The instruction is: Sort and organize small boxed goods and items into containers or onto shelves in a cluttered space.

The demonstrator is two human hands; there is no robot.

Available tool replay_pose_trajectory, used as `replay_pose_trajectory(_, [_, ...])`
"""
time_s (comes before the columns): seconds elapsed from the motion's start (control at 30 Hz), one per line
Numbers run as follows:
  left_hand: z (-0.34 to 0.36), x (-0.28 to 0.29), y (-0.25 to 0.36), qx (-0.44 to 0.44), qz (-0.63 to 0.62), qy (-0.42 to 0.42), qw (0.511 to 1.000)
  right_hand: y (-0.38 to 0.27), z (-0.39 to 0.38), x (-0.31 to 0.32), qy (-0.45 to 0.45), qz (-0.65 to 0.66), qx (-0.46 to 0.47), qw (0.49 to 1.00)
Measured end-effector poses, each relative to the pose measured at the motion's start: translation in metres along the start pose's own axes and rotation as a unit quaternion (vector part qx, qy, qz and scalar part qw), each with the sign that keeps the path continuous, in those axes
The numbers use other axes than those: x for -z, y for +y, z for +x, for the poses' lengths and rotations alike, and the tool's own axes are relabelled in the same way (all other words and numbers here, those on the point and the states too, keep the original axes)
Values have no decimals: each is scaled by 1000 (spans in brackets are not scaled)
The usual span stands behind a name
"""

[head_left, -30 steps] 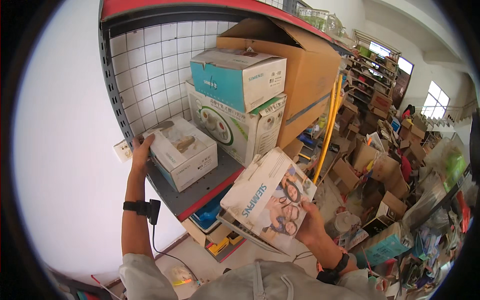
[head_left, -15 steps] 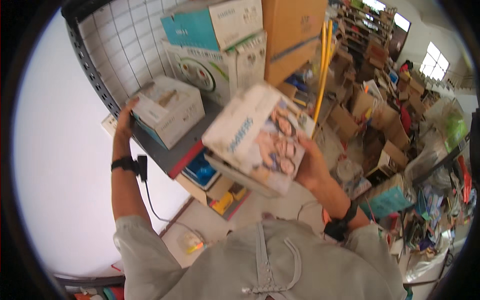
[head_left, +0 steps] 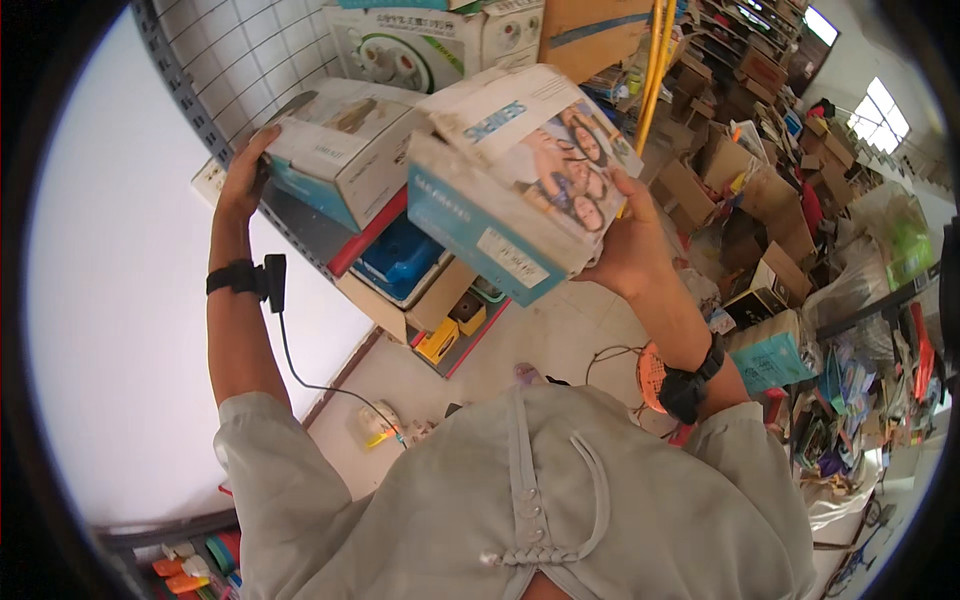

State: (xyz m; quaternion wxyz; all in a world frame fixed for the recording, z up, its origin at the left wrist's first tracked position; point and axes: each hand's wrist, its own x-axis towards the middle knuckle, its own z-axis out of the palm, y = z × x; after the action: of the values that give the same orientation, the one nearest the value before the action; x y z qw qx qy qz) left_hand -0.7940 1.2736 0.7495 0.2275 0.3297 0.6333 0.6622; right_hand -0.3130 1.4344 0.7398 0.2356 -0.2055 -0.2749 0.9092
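My left hand [head_left: 250, 172] is closed round the left end of a white and teal cardboard box [head_left: 345, 140] on the rack's top visible shelf [head_left: 372, 232]. A second white and teal box [head_left: 485, 225], with a photo of several people on its lid, is tilted in front of the shelf. My right hand [head_left: 628, 240] grips it by its right side, with the thumb on top and the other fingers partly hidden. This box's left side overlaps the shelf box in view; I cannot tell whether they touch.
Behind stand a box with round dial pictures [head_left: 400, 55] and a brown carton [head_left: 595, 40]. The lower shelf holds an open carton with a blue item [head_left: 400, 255] and small yellow boxes [head_left: 437, 342]. Yellow poles [head_left: 655, 75] rise at the right, before heaped cartons [head_left: 770, 250]. A cable [head_left: 310, 382] hangs from my left wrist.
My right hand has tipped its box so that the teal side shows, and raised it in view. The shelf box has turned slightly, with my left hand still on it. The view has shifted downward.
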Motion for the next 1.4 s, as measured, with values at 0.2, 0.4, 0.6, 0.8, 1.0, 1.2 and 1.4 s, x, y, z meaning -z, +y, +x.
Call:
replay_pose_trajectory(0.2, [-12,-1,7,-4,42,-5,999,1,1,-7,32,-3,18,999])
replay_pose_trajectory(0.4, [-27,-4,10,-10,52,-13,998,2,-4,-19,56,-32,21,998])
replay_pose_trajectory(0.6, [-40,-11,19,-28,33,-2,999,6,-9,-34,12,-42,29,999])
replay_pose_trajectory(0.8, [-70,-10,22,-212,54,152,964,18,-21,-64,-77,-49,102,991])
replay_pose_trajectory(1.0, [-207,-44,52,-202,-113,31,972,33,-33,-104,-131,-132,142,972])
replay_pose_trajectory(1.2, [-293,-49,33,-171,-174,14,970,58,-45,-165,-165,-149,86,971])
replay_pose_trajectory(1.4, [-321,-54,69,-86,-222,-10,971,53,-39,-186,-202,-164,68,963])
